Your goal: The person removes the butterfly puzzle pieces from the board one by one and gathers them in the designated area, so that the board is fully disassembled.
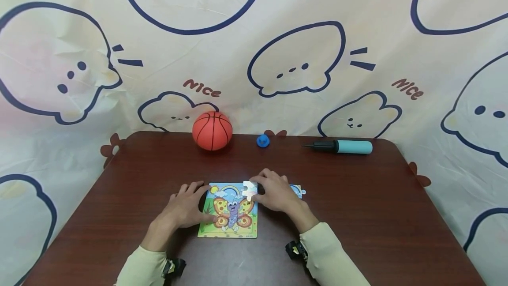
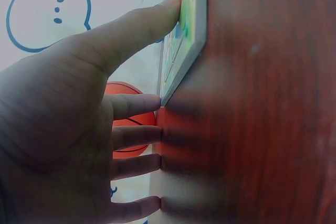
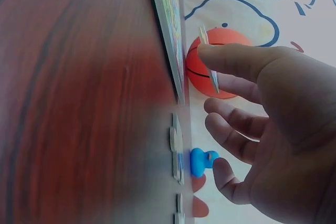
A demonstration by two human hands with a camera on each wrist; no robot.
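A butterfly jigsaw puzzle (image 1: 233, 220) lies flat on the table, with a sun and rainbow along its top. My left hand (image 1: 183, 208) is at its left side; the thumb presses on the picture's face and the index fingertip touches its upper left corner. The other left fingers reach straight down to the tabletop. My right hand (image 1: 278, 193) pinches a pale puzzle piece (image 1: 249, 190) between thumb and index finger. This piece is held tilted above the puzzle's upper right corner. Another puzzle piece (image 1: 297, 190) lies on the table beyond the right hand, partly hidden by it.
Along the table's far edge are a small basketball (image 1: 212, 130), a blue rubber toy (image 1: 263, 141) and a teal and black hand pump (image 1: 343, 146). A printed cloth (image 1: 293, 114) hangs behind the brown table (image 1: 377, 215). In the right wrist view, loose pieces (image 3: 177, 150) lie beside the puzzle.
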